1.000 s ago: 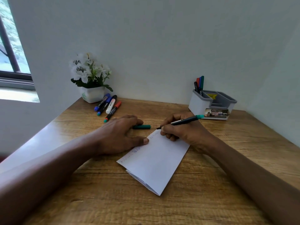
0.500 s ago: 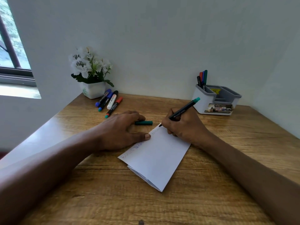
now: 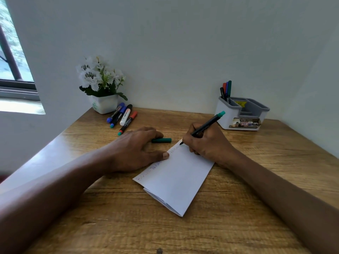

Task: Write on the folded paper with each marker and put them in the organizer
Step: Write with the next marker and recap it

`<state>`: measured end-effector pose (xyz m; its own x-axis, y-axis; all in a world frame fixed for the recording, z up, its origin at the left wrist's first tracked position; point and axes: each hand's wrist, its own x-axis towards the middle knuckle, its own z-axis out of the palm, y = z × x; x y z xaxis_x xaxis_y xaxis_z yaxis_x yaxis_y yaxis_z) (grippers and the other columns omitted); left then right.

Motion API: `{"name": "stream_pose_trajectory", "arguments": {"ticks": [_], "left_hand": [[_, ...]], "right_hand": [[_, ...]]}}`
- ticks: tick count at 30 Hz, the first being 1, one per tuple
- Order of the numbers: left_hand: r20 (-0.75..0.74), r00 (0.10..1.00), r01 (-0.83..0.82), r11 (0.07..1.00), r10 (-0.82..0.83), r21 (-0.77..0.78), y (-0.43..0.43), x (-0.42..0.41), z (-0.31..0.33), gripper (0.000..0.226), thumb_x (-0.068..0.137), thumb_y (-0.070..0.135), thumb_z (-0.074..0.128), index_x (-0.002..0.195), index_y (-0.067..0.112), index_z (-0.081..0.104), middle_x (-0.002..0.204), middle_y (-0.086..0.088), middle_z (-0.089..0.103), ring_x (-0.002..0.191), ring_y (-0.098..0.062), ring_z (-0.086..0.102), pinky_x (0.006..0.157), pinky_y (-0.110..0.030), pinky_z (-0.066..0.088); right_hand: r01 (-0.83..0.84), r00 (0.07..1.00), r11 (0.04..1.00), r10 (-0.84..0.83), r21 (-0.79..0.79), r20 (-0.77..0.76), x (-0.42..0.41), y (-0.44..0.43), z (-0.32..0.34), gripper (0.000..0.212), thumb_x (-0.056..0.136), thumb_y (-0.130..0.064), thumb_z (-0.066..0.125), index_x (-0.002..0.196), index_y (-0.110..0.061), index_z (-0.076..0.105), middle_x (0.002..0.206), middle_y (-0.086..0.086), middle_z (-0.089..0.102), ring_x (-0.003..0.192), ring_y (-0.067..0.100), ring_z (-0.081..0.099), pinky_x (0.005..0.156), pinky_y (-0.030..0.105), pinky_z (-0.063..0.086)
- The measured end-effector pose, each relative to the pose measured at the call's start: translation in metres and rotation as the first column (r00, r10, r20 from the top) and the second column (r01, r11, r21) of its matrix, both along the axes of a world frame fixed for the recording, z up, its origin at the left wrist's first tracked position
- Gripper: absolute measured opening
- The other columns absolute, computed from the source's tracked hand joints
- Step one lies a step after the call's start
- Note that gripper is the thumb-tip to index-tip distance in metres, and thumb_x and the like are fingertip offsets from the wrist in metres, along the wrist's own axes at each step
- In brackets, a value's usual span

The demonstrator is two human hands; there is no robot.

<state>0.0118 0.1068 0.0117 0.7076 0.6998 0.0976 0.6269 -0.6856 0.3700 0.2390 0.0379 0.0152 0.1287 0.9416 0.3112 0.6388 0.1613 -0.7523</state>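
Note:
A folded white paper (image 3: 178, 177) lies on the wooden desk (image 3: 238, 208) with faint writing along its far left edge. My right hand (image 3: 206, 143) grips a thin black marker with a green end (image 3: 205, 127), its tip on the paper's far corner. My left hand (image 3: 135, 148) lies flat, thumb pressing the paper's left edge. The marker's green cap (image 3: 161, 140) lies on the desk just beyond my left fingers. A white and grey organizer (image 3: 242, 114) at the back right holds several thin markers (image 3: 226, 90). Several thick markers (image 3: 123, 115) lie at the back left.
A white pot of white flowers (image 3: 102, 88) stands at the back left corner against the wall. A window (image 3: 12, 70) is at the far left. The desk meets walls at the back and right.
The marker in my right hand has tilted more upright and its tip has come down onto the paper's far corner. My left hand has stayed in place. The view has shifted slightly.

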Motion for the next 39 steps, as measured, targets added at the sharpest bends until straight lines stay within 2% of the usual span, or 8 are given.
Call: {"name": "stream_pose_trajectory", "arguments": {"ticks": [5, 9, 14, 18, 23, 29, 35, 39], "left_hand": [[-0.008, 1.000, 0.002, 1.000, -0.002, -0.005, -0.0019, 0.0005, 0.0017, 0.074, 0.086, 0.070, 0.056, 0.151, 0.036, 0.039, 0.157, 0.011, 0.039, 0.138, -0.009, 0.039, 0.112, -0.033, 0.036], [-0.017, 1.000, 0.001, 1.000, -0.001, -0.002, -0.0018, 0.0002, 0.0018, 0.074, 0.087, 0.070, 0.055, 0.151, 0.036, 0.039, 0.157, 0.011, 0.038, 0.139, -0.009, 0.039, 0.114, -0.038, 0.037], [-0.024, 1.000, 0.000, 1.000, 0.000, -0.013, -0.0015, 0.0007, 0.0020, 0.074, 0.087, 0.070, 0.054, 0.151, 0.036, 0.038, 0.157, 0.011, 0.037, 0.139, -0.010, 0.039, 0.114, -0.041, 0.038], [-0.020, 1.000, 0.003, 1.000, -0.003, -0.017, -0.0014, -0.0001, 0.0019, 0.074, 0.087, 0.071, 0.054, 0.151, 0.037, 0.037, 0.158, 0.012, 0.037, 0.139, -0.010, 0.038, 0.114, -0.041, 0.037], [-0.020, 1.000, 0.001, 1.000, -0.002, -0.014, -0.0025, 0.0005, 0.0023, 0.075, 0.087, 0.071, 0.053, 0.152, 0.037, 0.037, 0.158, 0.012, 0.036, 0.140, -0.010, 0.038, 0.114, -0.038, 0.036], [-0.027, 1.000, -0.003, 1.000, 0.003, -0.009, -0.0064, 0.0008, 0.0050, 0.073, 0.089, 0.068, 0.054, 0.152, 0.034, 0.037, 0.158, 0.010, 0.036, 0.141, -0.010, 0.037, 0.115, -0.037, 0.035], [-0.037, 0.999, -0.008, 1.000, 0.007, -0.010, -0.0088, 0.0019, 0.0077, 0.072, 0.091, 0.064, 0.055, 0.153, 0.032, 0.036, 0.159, 0.009, 0.036, 0.141, -0.012, 0.036, 0.116, -0.038, 0.034], [-0.032, 0.999, -0.007, 1.000, 0.006, -0.017, -0.0080, 0.0015, 0.0068, 0.072, 0.091, 0.064, 0.055, 0.152, 0.033, 0.037, 0.159, 0.010, 0.036, 0.141, -0.011, 0.036, 0.116, -0.039, 0.034]], "right_hand": [[0.047, 0.999, 0.999, -0.047, 0.015, -0.011, -0.0005, 0.0009, -0.0004, 0.021, 0.084, -0.021, 0.074, 0.068, -0.010, 0.066, 0.051, -0.003, 0.066, 0.045, 0.003, 0.058, 0.050, 0.023, 0.049], [0.038, 0.999, 0.999, -0.038, 0.003, 0.000, -0.0006, 0.0013, -0.0014, 0.019, 0.084, -0.020, 0.075, 0.073, -0.006, 0.069, 0.056, 0.000, 0.068, 0.049, 0.005, 0.061, 0.053, 0.029, 0.053], [0.064, 0.998, 0.998, -0.064, -0.003, -0.012, 0.0003, 0.0021, -0.0015, 0.018, 0.085, -0.021, 0.075, 0.074, -0.008, 0.068, 0.054, -0.002, 0.069, 0.047, 0.005, 0.062, 0.050, 0.020, 0.050], [0.067, 0.998, 0.998, -0.067, 0.006, 0.001, -0.0015, 0.0022, -0.0024, 0.018, 0.084, -0.021, 0.074, 0.073, -0.008, 0.069, 0.055, -0.002, 0.069, 0.048, 0.004, 0.062, 0.051, 0.021, 0.051], [0.107, 0.992, 0.994, -0.105, 0.019, -0.069, -0.0015, 0.0017, -0.0036, 0.018, 0.084, -0.021, 0.074, 0.071, -0.011, 0.067, 0.054, 0.000, 0.068, 0.047, 0.004, 0.061, 0.053, 0.024, 0.053], [0.092, 0.996, 0.996, -0.092, 0.022, -0.019, -0.0032, 0.0008, -0.0024, 0.019, 0.083, -0.020, 0.075, 0.073, -0.005, 0.067, 0.056, 0.000, 0.068, 0.050, 0.004, 0.061, 0.056, 0.028, 0.052], [0.120, 0.993, 0.993, -0.120, 0.000, -0.001, -0.0020, 0.0019, -0.0008, 0.019, 0.085, -0.023, 0.073, 0.072, -0.012, 0.066, 0.055, -0.002, 0.069, 0.049, 0.003, 0.062, 0.056, 0.027, 0.054], [0.131, 0.991, 0.991, -0.131, 0.013, 0.003, -0.0035, 0.0013, -0.0020, 0.019, 0.084, -0.023, 0.074, 0.073, -0.010, 0.067, 0.055, -0.003, 0.069, 0.049, 0.003, 0.062, 0.057, 0.030, 0.056]]}}
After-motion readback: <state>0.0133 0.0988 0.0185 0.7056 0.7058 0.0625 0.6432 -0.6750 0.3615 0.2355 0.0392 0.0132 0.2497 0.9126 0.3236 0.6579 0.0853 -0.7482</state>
